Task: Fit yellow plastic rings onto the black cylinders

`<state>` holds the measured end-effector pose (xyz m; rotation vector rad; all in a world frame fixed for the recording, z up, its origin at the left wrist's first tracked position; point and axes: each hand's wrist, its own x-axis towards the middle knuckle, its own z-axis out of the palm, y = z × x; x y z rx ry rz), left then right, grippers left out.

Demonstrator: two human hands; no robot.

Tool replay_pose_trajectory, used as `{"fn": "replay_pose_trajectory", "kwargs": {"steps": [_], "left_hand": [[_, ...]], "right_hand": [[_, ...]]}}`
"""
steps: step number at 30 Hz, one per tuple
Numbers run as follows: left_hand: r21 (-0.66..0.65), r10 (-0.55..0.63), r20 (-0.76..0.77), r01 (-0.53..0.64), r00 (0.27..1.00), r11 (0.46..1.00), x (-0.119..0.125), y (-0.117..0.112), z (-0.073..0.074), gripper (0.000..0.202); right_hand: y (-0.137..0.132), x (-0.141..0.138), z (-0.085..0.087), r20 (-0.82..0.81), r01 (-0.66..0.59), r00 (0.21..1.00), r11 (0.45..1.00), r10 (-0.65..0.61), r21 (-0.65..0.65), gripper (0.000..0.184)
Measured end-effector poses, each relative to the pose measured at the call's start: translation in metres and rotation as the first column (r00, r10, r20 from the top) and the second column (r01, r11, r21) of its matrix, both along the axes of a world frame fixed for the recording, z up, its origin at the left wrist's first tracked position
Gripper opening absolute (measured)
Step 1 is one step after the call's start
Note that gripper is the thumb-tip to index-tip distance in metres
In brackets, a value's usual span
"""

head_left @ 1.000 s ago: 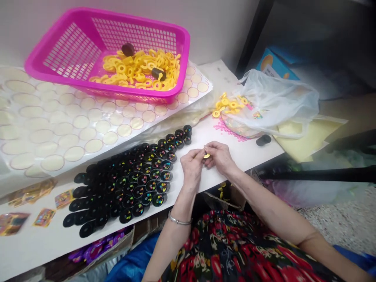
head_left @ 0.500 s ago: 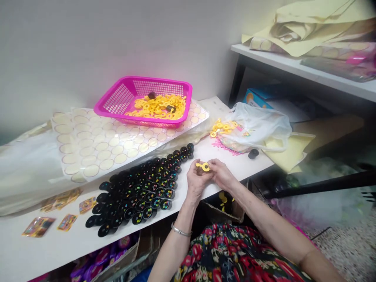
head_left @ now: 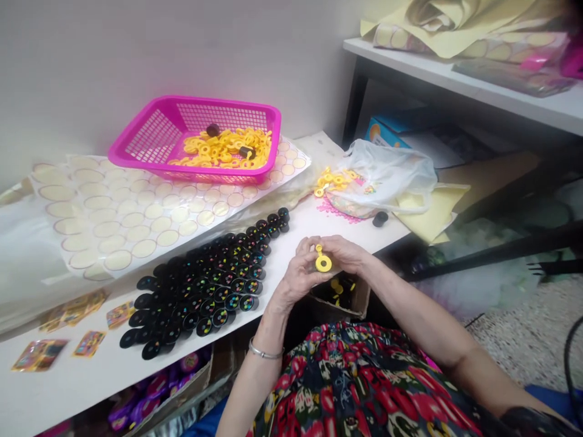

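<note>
I pinch the yellow ring piece (head_left: 323, 269) in my left hand (head_left: 299, 273), fingers closed, by the near edge of the tabletop (head_left: 300, 221); my right hand (head_left: 345, 252) curls beside it, its grip I cannot tell. Black cups (head_left: 207, 282) stand left.

Small-parts assembly workshop, by the look | massed black cups (head_left: 207, 285), white bench (head_left: 31, 400) | pink basket (head_left: 191, 172), loose yellow parts (head_left: 218, 147) | round-sticker sheets (head_left: 146, 224) | open carton (head_left: 362, 301) below.
</note>
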<state>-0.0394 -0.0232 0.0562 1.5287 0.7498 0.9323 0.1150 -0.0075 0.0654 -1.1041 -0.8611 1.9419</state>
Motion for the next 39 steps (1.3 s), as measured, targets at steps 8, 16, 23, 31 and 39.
{"fn": "replay_pose_trajectory", "kwargs": {"steps": [8,16,23,31,39], "left_hand": [[0.002,-0.045,-0.301,0.048,0.953,0.999,-0.007,-0.005,0.000,0.032],[0.204,-0.070,-0.526,0.206,0.847,0.957,0.002,-0.006,0.016,0.031],[0.278,-0.075,-0.570,0.278,0.818,0.920,0.008,-0.011,0.021,0.033],[0.229,-0.128,-0.525,0.284,0.841,0.931,-0.006,0.000,0.015,0.043],[0.687,0.714,-0.606,-0.221,0.352,0.692,-0.011,0.067,0.020,0.020]], "right_hand": [[0.003,0.021,0.003,-0.025,-0.416,0.908,0.907,0.418,0.063,0.033],[0.004,0.018,0.010,-0.036,-0.522,0.848,0.845,0.529,0.116,0.051],[-0.005,0.019,0.005,0.007,-0.517,0.849,0.826,0.529,0.224,0.050],[-0.025,0.031,-0.011,0.152,-0.571,0.821,0.797,0.551,0.196,0.047],[-0.044,0.023,-0.036,0.855,-0.776,0.252,0.622,0.454,-0.102,0.032]]}}
